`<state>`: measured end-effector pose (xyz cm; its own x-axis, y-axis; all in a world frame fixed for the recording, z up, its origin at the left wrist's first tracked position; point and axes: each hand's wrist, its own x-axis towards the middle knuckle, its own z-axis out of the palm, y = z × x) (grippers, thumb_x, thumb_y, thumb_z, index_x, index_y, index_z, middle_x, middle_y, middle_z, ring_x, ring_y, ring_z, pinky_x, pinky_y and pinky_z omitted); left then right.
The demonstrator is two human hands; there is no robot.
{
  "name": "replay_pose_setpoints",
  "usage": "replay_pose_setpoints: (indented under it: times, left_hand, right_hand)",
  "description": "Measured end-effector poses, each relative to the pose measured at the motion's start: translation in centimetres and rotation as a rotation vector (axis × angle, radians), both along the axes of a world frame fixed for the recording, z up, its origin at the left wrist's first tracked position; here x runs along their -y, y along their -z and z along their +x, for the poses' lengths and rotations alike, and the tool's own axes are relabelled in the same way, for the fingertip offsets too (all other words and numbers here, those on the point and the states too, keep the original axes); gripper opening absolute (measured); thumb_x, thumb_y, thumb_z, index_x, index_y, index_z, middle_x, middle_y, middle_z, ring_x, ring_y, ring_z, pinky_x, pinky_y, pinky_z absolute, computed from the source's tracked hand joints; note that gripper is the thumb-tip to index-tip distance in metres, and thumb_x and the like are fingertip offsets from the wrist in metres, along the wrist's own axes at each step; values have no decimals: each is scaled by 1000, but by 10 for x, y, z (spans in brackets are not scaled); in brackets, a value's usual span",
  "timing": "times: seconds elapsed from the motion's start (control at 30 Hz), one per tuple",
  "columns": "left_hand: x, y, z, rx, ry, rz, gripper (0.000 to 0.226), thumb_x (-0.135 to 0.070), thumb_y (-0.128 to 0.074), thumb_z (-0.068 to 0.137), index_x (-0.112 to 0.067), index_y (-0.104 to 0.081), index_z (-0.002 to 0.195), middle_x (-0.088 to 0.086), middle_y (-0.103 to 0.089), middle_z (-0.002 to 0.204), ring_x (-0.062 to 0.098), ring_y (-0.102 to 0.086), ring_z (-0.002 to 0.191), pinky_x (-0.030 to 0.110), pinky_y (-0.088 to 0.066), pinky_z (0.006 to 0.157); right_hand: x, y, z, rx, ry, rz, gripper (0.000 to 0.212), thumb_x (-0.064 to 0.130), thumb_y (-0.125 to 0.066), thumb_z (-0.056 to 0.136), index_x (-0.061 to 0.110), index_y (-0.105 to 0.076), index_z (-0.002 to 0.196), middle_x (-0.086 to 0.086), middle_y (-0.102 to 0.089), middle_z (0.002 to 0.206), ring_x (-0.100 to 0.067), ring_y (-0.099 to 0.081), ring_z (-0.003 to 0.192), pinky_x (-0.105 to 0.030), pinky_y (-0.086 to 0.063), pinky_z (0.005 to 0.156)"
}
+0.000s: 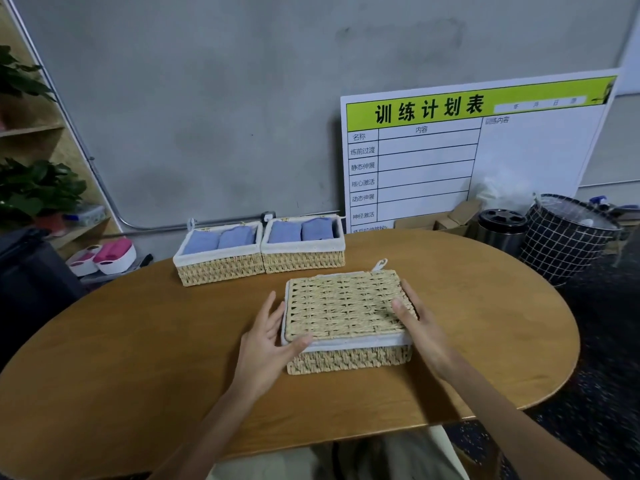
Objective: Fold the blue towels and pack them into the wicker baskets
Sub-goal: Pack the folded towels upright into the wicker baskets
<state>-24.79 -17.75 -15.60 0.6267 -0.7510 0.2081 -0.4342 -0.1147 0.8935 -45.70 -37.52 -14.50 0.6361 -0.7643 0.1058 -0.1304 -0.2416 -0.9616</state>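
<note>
- Left hand lay at the left edge of the lidded rectangular straw-coloured wicker basket, fingers straight and spread along that side, thumb resting on the lid's near-left corner; hand open, not clamped round anything.
- Right hand sat at the basket's right edge, fingers extended along the side, thumb laid flat on top of the flat woven wicker lid; also open, touching w/ straight fingers.
- Lid covered the basket fully; white fabric lining showed as a strip under its near edge, and a small white loop tab stuck out at the far-right corner. Contents not visible.
- Basket stood about mid-table on the oval brown wooden table, slightly right of centre, well back from the near edge.
- Behind it, at the far edge, two open wicker baskets w/ white lining stood side by side, touching: left open basket and right open basket. Each held two folded blue towels upright, next to each other.
- A gap of bare tabletop separated the lidded basket from the open pair.
- Wide bare wood lay left and right of the hands; table's right rim curved away near a black grid-pattern bin on the floor.
</note>
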Motion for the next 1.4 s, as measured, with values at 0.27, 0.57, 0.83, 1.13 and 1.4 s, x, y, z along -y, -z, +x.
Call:
replay_pose_setpoints:
  times: [0.27, 0.57, 0.83, 1.13, 1.4]
  left_hand:
    - [98, 0, -27, 8, 60, -19, 115, -66, -82, 66, -43, -15, 156, -12, -39, 156, 11, -40, 142, 46, -35, 118]
    - [207, 2, -24, 64, 65, -70, 102, -42, -83, 75, -31, -23, 156, -24, -38, 147, -16, -34, 129, 7, -32, 107]
    - [293, 9, 4, 48, -20, -117, 98, -44, -74, 84, -25, -15, 159, -7, -29, 162, 9, -27, 148, 35, -30, 120]
    - [366, 25, 47, 50, -81, -196, 88, -41, -65, 93, -27, -10, 160, -12, -26, 161, 9, -26, 147, 20, -25, 111]
    - [388, 31, 64, 52, -102, -241, 83, -36, -63, 95, -26, -12, 160, -29, -24, 151, -14, -23, 135, -1, -22, 104]
  right_hand:
    - [58, 6, -25, 154, 239, 8, 70, 57, -53, 90, 33, -33, 153, 22, -56, 128, -6, -41, 128, -35, -28, 108]
    - [157, 13, 3, 299, 342, 105, 58, 56, -41, 97, 31, -44, 149, 13, -57, 130, -5, -56, 117, -31, -43, 98]
    - [249, 14, 49, 285, 321, 109, 47, 40, -40, 105, 22, -45, 148, 3, -54, 142, -3, -50, 120, -27, -35, 102]
    - [324, 14, 105, 247, 263, 143, 35, 41, -37, 106, 34, -52, 137, 5, -52, 140, -10, -40, 126, -31, -25, 104]
    - [350, 23, 128, 238, 270, 134, 48, 43, -33, 106, 24, -42, 149, 10, -51, 127, -11, -40, 122, -33, -25, 101]
